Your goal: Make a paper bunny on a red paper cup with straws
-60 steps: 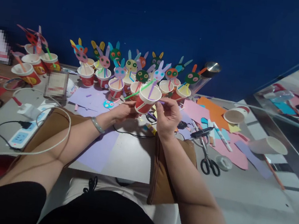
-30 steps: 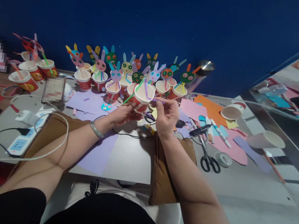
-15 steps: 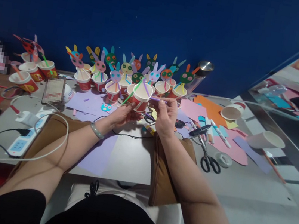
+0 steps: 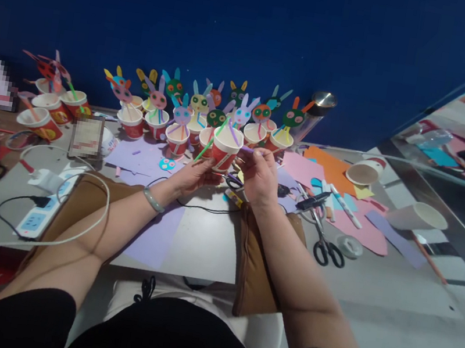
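A red and white paper cup (image 4: 223,155) is in my left hand (image 4: 198,179), whose fingers grip its lower part from the left and below. A green pipe cleaner (image 4: 204,150) sticks out from the cup's left side, and a purple one stands at its opening. With thumb and fingers closed, my right hand (image 4: 261,173) pinches a purple pipe cleaner (image 4: 246,149) against the cup's right side. Whether it passes through the wall is hidden. Close behind stand several cups with paper rabbit heads (image 4: 242,115) on pipe cleaners.
Scissors (image 4: 326,250), a tape roll (image 4: 348,246), markers (image 4: 345,206) and coloured paper (image 4: 330,169) lie to the right. A power strip (image 4: 42,208) with cables is on the left, near more decorated cups (image 4: 41,123). A steel-lidded bottle (image 4: 319,114) stands at the back.
My right hand's fingers have shifted slightly along the purple pipe cleaner, and less of it shows beside the cup. The cup has moved slightly right in view, still in my left hand.
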Motion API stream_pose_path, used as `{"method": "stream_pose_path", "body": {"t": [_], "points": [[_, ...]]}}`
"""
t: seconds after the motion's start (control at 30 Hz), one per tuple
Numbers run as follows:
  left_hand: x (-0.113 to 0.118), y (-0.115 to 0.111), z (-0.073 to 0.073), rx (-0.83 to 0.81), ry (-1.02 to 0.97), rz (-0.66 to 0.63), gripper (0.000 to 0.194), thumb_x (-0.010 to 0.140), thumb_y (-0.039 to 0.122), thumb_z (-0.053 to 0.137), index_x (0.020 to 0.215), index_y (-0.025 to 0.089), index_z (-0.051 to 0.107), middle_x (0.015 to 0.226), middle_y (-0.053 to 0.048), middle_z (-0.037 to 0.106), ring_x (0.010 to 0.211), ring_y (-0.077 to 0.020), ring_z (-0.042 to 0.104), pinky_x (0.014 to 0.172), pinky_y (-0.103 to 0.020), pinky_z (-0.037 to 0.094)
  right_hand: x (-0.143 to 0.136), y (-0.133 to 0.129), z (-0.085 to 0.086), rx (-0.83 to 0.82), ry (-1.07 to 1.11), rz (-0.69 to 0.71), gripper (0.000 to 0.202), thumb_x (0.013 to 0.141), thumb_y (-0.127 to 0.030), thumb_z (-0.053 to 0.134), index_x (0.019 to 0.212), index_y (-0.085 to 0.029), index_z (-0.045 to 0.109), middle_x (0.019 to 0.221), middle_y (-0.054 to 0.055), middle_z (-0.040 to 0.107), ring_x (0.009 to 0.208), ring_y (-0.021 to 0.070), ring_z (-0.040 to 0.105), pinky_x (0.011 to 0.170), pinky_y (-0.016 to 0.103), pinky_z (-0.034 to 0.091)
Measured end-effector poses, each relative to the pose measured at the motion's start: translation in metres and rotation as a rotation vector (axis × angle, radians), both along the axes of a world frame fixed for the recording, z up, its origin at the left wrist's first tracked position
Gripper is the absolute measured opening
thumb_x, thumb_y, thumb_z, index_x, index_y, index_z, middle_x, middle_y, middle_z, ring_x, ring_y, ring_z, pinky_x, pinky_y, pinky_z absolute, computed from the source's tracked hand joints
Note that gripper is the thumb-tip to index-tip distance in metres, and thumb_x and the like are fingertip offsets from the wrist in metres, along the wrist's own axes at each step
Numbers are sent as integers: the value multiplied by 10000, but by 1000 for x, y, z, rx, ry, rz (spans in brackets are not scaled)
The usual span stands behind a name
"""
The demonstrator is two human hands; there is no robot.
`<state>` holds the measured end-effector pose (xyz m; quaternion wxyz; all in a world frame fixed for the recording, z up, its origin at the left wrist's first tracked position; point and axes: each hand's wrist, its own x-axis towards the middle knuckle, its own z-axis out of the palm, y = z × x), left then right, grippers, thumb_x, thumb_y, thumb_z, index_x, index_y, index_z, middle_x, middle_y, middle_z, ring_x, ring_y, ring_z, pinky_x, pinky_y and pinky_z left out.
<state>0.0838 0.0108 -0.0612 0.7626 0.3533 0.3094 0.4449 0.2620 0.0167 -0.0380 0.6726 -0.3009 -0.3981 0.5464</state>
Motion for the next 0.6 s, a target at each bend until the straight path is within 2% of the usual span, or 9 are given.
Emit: {"method": "stream_pose_path", "body": {"t": [0.2,0.43,0.6], "points": [[-1,-1,3,41,29,-22,621,671,579,884,1094,159,708,989,-75,776,752,-147,716,748,-302,599,1,1,1,-53,61,33,412,740,-444,839,876,-266,493,827,-72,757,756,105,723,654,214,592],[-2,0,9,43,77,-8,606,686,559,883,1092,143,711,981,-83,771,714,-135,696,731,-299,582,3,1,2,-68,51,37,358,746,-412,796,919,-266,519,829,-67,746,738,106,719,626,211,584],[-4,-1,11,85,110,-35,615,619,551,922,1055,160,735,1008,-78,767,752,-145,699,763,-309,582,2,1,5,-105,96,9,326,707,-343,788,914,-256,552,763,-78,723,689,96,699,601,199,572]]}}
